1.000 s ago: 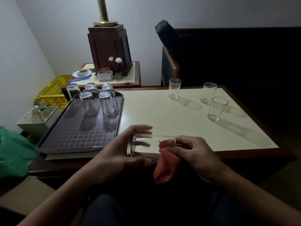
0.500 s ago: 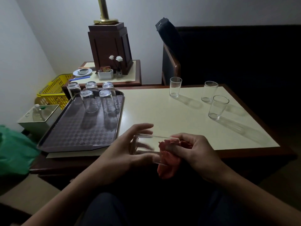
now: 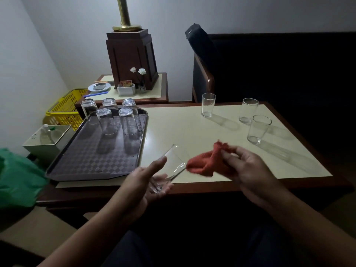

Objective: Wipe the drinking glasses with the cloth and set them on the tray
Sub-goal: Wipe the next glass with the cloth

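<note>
My left hand (image 3: 148, 182) holds a clear drinking glass (image 3: 171, 164) tilted, its base in my palm and its mouth pointing up and away over the table's front edge. My right hand (image 3: 248, 168) pinches an orange-red cloth (image 3: 204, 162) just right of the glass; the cloth is outside the glass. Several glasses (image 3: 107, 121) stand upside down at the far end of the purple tray (image 3: 92, 158) on the left. Three upright glasses (image 3: 258, 129) stand on the cream table (image 3: 192, 130) at the far right.
A side table behind the tray carries a wooden lamp base (image 3: 133, 58), a small flower vase (image 3: 141, 81) and a saucer (image 3: 99, 86). A yellow basket (image 3: 65, 108) and a white bin (image 3: 48, 139) stand left of the tray. A dark armchair (image 3: 250, 66) faces me.
My right hand pulled the cloth out of the glass and moved right. My left hand turned the glass from lying sideways to tilted, mouth up and away.
</note>
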`<state>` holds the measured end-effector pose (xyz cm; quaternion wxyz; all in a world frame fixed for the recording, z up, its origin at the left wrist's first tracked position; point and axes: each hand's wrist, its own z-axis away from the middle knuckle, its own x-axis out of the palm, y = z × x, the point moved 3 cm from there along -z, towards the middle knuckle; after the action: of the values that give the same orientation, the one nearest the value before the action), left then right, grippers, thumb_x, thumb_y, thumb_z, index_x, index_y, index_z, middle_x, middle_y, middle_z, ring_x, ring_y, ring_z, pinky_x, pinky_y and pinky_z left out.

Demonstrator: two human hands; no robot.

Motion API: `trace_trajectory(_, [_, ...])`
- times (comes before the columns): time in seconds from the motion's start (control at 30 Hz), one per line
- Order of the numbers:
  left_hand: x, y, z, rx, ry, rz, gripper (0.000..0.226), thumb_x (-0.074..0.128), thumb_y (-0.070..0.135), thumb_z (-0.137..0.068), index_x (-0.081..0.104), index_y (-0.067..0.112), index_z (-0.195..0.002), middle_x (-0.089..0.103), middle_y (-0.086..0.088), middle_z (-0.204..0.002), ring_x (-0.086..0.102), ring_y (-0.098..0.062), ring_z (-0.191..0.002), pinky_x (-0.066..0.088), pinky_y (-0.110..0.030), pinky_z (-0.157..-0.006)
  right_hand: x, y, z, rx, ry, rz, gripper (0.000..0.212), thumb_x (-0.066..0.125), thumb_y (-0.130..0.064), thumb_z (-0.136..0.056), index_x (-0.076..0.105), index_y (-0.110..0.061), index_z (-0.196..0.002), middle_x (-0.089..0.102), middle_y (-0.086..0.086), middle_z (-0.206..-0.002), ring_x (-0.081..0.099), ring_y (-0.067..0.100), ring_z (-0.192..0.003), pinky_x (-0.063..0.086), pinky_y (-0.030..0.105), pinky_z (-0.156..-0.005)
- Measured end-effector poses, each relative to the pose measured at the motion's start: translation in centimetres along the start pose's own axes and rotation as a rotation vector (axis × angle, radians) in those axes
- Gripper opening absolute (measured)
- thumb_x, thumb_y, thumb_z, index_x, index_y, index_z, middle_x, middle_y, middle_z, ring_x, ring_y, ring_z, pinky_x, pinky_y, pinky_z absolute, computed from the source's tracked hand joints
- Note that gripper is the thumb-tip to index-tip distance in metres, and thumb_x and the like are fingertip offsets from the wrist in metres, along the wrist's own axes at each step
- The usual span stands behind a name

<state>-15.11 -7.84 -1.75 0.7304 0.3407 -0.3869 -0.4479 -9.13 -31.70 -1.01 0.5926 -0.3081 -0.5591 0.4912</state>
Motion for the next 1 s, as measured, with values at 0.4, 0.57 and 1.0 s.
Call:
trace_trajectory(0.4, [2.4,-1.3,1.3,-0.182,-0.382,0.188,0.055,0.053,0.044,-0.102,0.055,0.007,-0.142,0.063,-0.032,-0.125,0.069,-0.034,-0.099,0.059,-0.044,-0.085,2.9,1.2,4.3,-0.799,-0.169,0.849,0.052,0.084,-0.011,-0.088,0.059,-0.020,-0.132,0.065,-0.011,-0.124,0.067,0.003,-0.111,0.056,0.014,-0.083])
trace_trajectory(0.57, [1.7,-1.3,1.2,-0.107,-0.392,0.070,0.053,0.063,0.044,-0.098,0.066,0.005,-0.134,0.064,-0.030,-0.115,0.063,-0.033,-0.105,0.047,-0.047,-0.099,3.3,1.7,4.2,-0.880,-0.200,0.955,0.045,0.078,-0.022,-0.090,0.067,-0.018,-0.133,0.057,-0.002,-0.119,0.060,0.003,-0.111,0.048,0.011,-0.090])
trace_trajectory(1.0, [1.5,-1.1,0.6,-0.010,-0.300,0.017,0.072,0.072,0.055,-0.078,0.062,0.010,-0.133,0.056,-0.010,-0.090,0.054,-0.019,-0.072,0.048,-0.031,-0.061,3.3,1.4,3.7,-0.655,-0.153,0.741,0.039,0.076,-0.003,-0.089,0.067,-0.025,-0.121,0.070,-0.004,-0.116,0.073,0.016,-0.104,0.063,0.042,-0.083])
